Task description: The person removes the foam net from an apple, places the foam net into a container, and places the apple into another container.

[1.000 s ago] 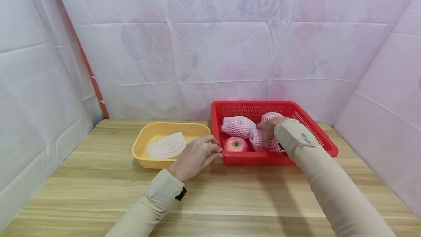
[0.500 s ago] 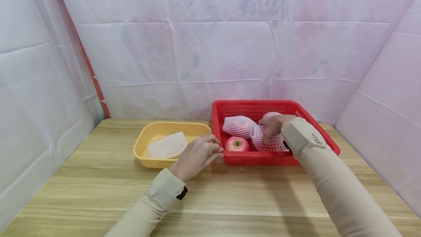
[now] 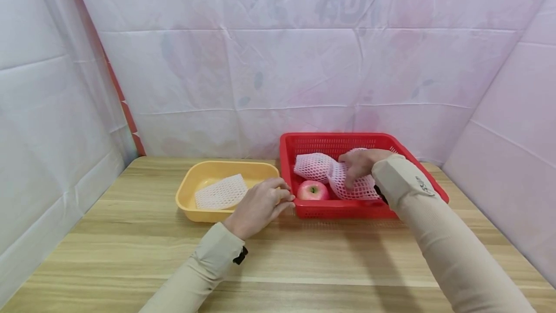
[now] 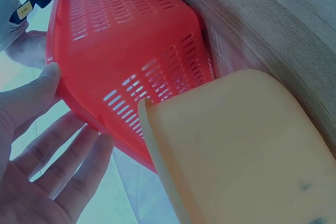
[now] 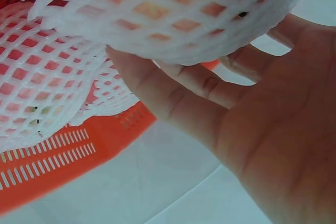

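My right hand (image 3: 362,162) reaches into the red basket (image 3: 343,210) and grips an apple in a white foam net (image 3: 360,188). In the right wrist view its fingers (image 5: 173,100) lie along the net, and red-yellow skin shows through the holes; the thumb is out of sight there. Beside it, another netted apple (image 3: 313,167) lies at the basket's left, and a bare red apple (image 3: 312,191) sits in front. Part of a further netted piece shows behind my right hand. My left hand (image 3: 260,204) touches the basket's left rim with loosely extended fingers.
A yellow tray (image 3: 184,192) stands left of the basket, close to it, with a flat white foam net (image 3: 221,192) inside. Both containers stand on a wooden table (image 3: 130,235). Pale cloth walls (image 3: 278,71) rise behind and at both sides.
My right hand and the netted apple have shifted slightly right, then a little back left, with the net turning a bit. My left hand stays at the basket rim.
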`<state>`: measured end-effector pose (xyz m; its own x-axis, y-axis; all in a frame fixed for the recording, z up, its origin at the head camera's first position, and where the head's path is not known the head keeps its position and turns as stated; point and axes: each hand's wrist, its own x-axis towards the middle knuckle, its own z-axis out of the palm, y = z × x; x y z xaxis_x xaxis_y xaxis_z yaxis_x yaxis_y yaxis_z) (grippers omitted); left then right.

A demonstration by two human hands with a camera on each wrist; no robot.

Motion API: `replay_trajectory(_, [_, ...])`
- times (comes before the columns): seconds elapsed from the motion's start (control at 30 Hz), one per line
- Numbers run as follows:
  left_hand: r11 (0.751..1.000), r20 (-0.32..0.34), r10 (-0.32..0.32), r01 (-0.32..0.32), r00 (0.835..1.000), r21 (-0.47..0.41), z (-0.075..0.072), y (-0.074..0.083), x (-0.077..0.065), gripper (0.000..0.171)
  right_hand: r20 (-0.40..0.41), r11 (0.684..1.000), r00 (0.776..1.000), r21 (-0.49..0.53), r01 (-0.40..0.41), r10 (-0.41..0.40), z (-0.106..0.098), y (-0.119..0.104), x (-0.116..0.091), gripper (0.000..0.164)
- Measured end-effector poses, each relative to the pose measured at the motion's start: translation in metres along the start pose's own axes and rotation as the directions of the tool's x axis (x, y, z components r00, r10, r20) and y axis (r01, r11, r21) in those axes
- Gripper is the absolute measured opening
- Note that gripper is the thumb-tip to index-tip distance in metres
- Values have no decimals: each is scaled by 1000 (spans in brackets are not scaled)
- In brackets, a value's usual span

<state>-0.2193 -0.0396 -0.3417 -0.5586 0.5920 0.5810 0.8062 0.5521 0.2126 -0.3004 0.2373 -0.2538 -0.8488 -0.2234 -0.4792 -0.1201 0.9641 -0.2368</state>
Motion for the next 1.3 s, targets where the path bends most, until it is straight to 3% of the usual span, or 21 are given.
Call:
replay_trajectory(0.3, [1000,9,-7,7,1000,-2,-1,2,0,17,-1,999,1000,51,13,-13,-2,-1,-4,104])
replay_trajectory(0.43, [1000,16,-15,15,1000,-7,-1,2,1,17,-10,998,999,25,51,-51,-5,0,-7,97])
replay_trajectory(0.73, [1000,28,-30,30,999,-4,-2,2,2,17,-42,996,996,-24,82,-83,-8,-3,-12,107])
replay_trajectory(1.3, [1000,24,-28,29,999,-9,-2,2,2,17,-80,977,977,-102,188,-196,-9,-9,-22,88])
